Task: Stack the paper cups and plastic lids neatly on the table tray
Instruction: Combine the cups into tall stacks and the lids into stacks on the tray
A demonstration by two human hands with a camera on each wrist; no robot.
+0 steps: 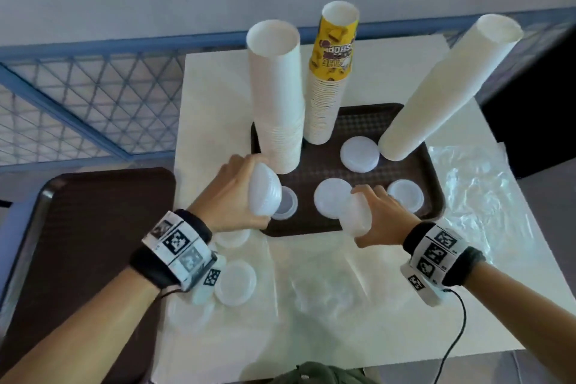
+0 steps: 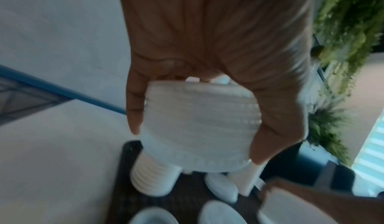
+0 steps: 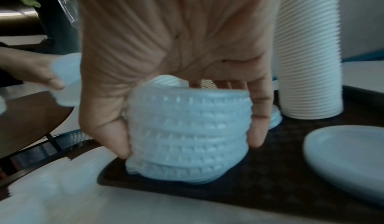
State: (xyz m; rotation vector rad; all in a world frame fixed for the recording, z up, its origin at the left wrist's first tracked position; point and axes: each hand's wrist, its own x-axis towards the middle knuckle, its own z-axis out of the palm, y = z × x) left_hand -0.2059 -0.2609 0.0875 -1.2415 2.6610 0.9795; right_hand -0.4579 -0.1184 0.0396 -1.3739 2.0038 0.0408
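A dark brown tray [image 1: 434,165] on the white table carries three tall cup stacks: a white one [image 1: 277,97] at its left, a yellow-topped one [image 1: 327,78] behind, and a leaning white one [image 1: 442,84] at the right. Loose lids [image 1: 360,153] lie on the tray. My left hand [image 1: 237,193] grips a stack of translucent lids [image 1: 265,193] above the tray's left front; thumb and fingers clamp its sides [image 2: 199,127]. My right hand [image 1: 378,215] holds a second lid stack [image 1: 355,215] near the tray's front edge; its ribbed lids [image 3: 189,137] hang just above the tray.
More loose lids [image 1: 235,282] lie on the table under my left wrist. A crumpled clear plastic bag [image 1: 480,196] sits to the right of the tray. A second dark tray [image 1: 78,227] stands at the left. A blue mesh fence [image 1: 93,97] runs behind the table.
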